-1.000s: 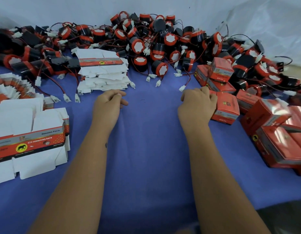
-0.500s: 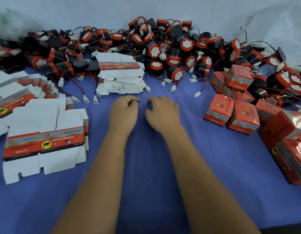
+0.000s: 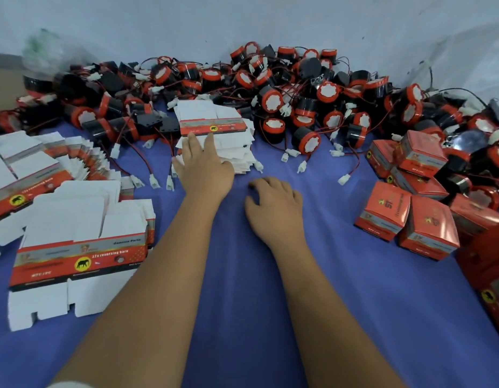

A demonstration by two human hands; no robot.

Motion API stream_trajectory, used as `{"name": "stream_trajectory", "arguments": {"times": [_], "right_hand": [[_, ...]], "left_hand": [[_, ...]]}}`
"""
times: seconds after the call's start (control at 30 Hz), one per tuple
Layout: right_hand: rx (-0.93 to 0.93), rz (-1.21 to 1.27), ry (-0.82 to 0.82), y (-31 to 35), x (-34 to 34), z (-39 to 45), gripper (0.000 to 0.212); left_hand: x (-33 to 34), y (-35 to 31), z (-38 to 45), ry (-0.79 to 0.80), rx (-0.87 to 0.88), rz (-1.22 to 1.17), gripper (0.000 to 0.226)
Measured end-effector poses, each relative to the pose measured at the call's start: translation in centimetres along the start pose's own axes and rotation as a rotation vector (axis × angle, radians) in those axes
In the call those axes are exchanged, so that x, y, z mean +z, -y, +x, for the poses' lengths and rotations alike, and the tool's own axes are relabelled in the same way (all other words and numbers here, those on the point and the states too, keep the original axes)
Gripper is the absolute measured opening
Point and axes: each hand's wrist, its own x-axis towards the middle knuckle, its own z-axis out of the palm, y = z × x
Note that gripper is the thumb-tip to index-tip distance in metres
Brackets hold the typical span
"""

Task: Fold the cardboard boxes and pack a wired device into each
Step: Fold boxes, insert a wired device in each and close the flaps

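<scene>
- Packed cartons [image 3: 405, 211]: a cluster of closed red boxes at the right of the blue cloth [image 3: 340, 289], some stacked, others tipped on their sides. Judged as the finished share of the job, and clearly the smaller share.
- Flat carton blanks, far stack [image 3: 214, 135]: unfolded, lying flat at the middle rear, just before the device pile. Long axis runs left to right, along the red printed band; white flaps point toward and away from the person.
- Flat carton blanks, near stack [image 3: 77, 256]: at the left front, same lie, red band left to right, elephant logo readable from the person's side.
- Flat carton blanks, fanned heap [image 3: 46, 161]: at the left rear, spread out like cards.
- Wired devices [image 3: 298, 107]: black cylinders with red caps and red leads ending in white plugs, heaped along the rear edge in no common direction. Many remain unpacked, so most of the work is judged to lie ahead.
- Left hand [image 3: 203, 166]: fingers straight and spread, laid on the near edge of the far stack; gripping nothing. Likely step: taking the next blank.
- Right hand [image 3: 273, 203]: resting on the cloth just beside the left hand, fingers loosely curled, holding nothing.
</scene>
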Motion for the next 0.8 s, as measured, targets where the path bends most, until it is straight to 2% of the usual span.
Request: {"name": "stream_trajectory", "arguments": {"times": [0.03, 0.17, 0.27, 0.4, 0.5, 0.6, 0.73, 0.8], "right_hand": [[0.007, 0.02, 0.0, 0.0, 0.0, 0.1, 0.032], [0.033, 0.111, 0.01, -0.2, -0.2, 0.2, 0.03], [0.061, 0.229, -0.013, -0.3, -0.6, 0.1, 0.026], [0.22, 0.6, -0.083, -0.4, -1.3, -0.5, 0.03], [0.347, 0.891, -0.219, -0.7, -1.6, -0.6, 0.038], [0.423, 1.091, -0.292, -1.2, -2.0, -0.6, 0.044], [0.359, 1.159, -0.274, -1.4, -2.1, -1.0, 0.035], [0.292, 1.184, -0.256, -1.3, -2.2, -1.3, 0.047]], "left_hand": [[0.1, 0.1, 0.0, -0.002, -0.004, 0.011, 0.062], [0.5, 0.1, -1.5, -0.197, 0.048, 0.076, 0.044], [0.7, 0.2, -2.2, -0.241, 0.067, 0.065, 0.034], [0.5, -0.1, -3.7, -0.264, 0.119, -0.022, 0.028], [0.2, -0.6, -5.3, -0.315, 0.128, -0.112, 0.028], [0.3, -0.9, -7.1, -0.296, 0.119, -0.299, 0.025], [0.3, -1.0, -9.0, -0.299, 0.114, -0.494, 0.021], [0.0, -1.0, -9.2, -0.307, 0.129, -0.575, 0.019]]}}
